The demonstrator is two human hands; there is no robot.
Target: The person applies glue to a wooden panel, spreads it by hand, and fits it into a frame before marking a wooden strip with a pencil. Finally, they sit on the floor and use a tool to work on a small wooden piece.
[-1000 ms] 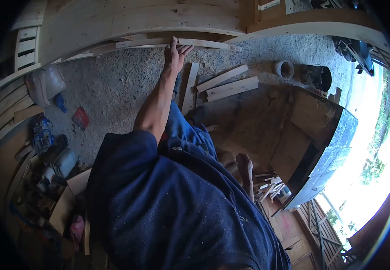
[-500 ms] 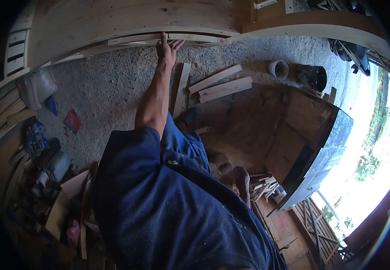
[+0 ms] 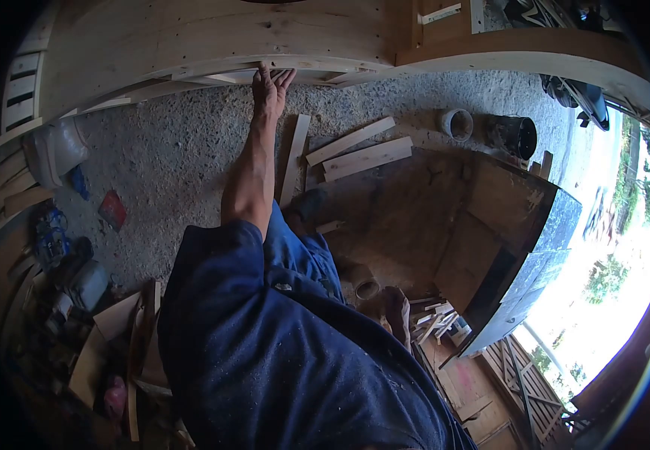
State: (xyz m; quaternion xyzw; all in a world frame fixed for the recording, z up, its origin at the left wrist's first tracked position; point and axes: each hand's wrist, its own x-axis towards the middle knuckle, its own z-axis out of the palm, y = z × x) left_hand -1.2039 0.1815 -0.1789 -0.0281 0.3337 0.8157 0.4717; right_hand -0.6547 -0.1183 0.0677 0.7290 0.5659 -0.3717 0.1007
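My left hand reaches out to the long edge of a pale wooden panel. It holds a thin wooden strip against that edge, with the thumb up on the strip and the other fingers stretched out beneath it. The strip lies nearly flush along the panel's curved edge. Low beside my dark blue shirt, my right hand hangs in shadow, its fingers unclear. Below the left hand, several loose boards lie on the rough floor.
A bucket and a black pail stand on the floor to the right. A large box-like wooden piece lies nearer. Tools and a carton crowd the left side, with a red scrap on the floor.
The strip, which stood slightly off the panel edge, now sits closer against it under my left hand. The whole view has shifted a little.
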